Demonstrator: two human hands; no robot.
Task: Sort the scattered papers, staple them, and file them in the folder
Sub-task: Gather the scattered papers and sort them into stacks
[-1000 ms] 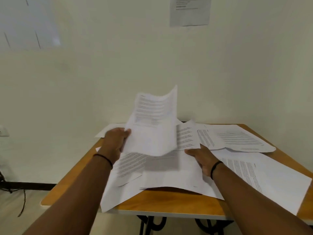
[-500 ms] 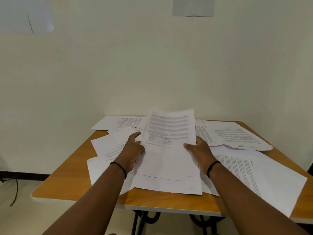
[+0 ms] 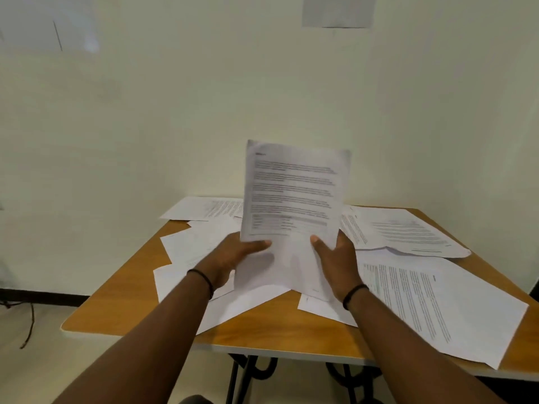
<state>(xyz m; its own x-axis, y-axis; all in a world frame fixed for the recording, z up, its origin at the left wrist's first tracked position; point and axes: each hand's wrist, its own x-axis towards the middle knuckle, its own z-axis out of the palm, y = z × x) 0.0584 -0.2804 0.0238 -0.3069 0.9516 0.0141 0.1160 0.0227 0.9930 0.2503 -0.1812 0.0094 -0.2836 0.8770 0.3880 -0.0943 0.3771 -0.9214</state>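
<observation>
A small stack of printed sheets [image 3: 294,193] stands upright above the middle of the wooden table [image 3: 140,290]. My left hand [image 3: 236,255] grips its lower left edge, thumb across the front. My right hand [image 3: 335,252] grips the lower right edge the same way. Several loose printed papers lie scattered on the table: at the back left [image 3: 204,208], at the left [image 3: 189,246], at the back right [image 3: 408,231], and a large sheet at the front right [image 3: 437,304]. No stapler or folder is in view.
The table stands against a cream wall, with a notice [image 3: 338,10] pinned high above it. Black curved table legs [image 3: 256,371] show below the front edge. A dark cable [image 3: 29,325] trails on the floor at the left.
The stack that lay flat under both hands half a second ago is now lifted upright off the table. One second ago my left hand alone held a curling sheet.
</observation>
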